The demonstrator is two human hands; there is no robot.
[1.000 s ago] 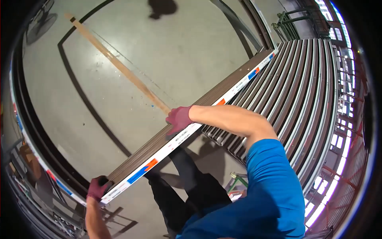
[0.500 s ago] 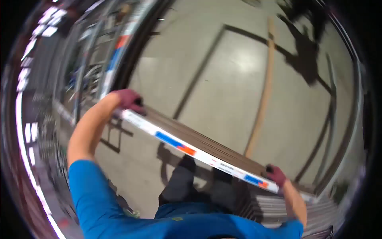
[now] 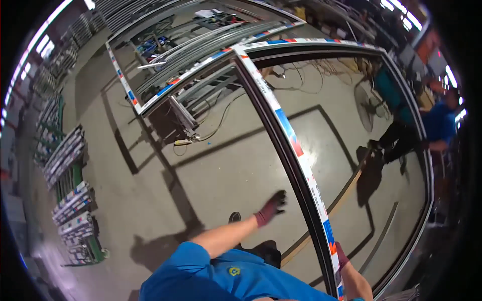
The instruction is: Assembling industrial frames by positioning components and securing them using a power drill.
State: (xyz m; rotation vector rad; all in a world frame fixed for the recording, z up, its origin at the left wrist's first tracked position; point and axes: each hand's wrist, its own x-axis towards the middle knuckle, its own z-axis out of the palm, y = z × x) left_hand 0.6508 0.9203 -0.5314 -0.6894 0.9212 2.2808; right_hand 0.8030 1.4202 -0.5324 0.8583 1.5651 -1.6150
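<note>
A large rectangular window frame (image 3: 281, 118), dark inside and covered with white, blue and orange film, stands across my right side. My right hand (image 3: 342, 255), in a maroon glove, grips its near bar low down; the fingers are partly hidden behind the bar. My left hand (image 3: 271, 207), in a maroon glove with black fingertips, is held out in the air left of that bar. It holds nothing, and its fingers are apart and slightly bent. A gap separates it from the frame.
A co-worker in blue (image 3: 438, 123) stands at the frame's far right side. Another filmed frame (image 3: 122, 80) stands ahead left, near metal bars. A fan (image 3: 370, 103) and cables (image 3: 301, 83) lie beyond the frame. Stacked profiles (image 3: 75, 228) line the left; a wooden strip (image 3: 346, 193) lies on the floor.
My view has turned left, bringing the stacked profiles and second frame into sight. My left hand has let go of the frame bar and moved away; my right hand still holds it.
</note>
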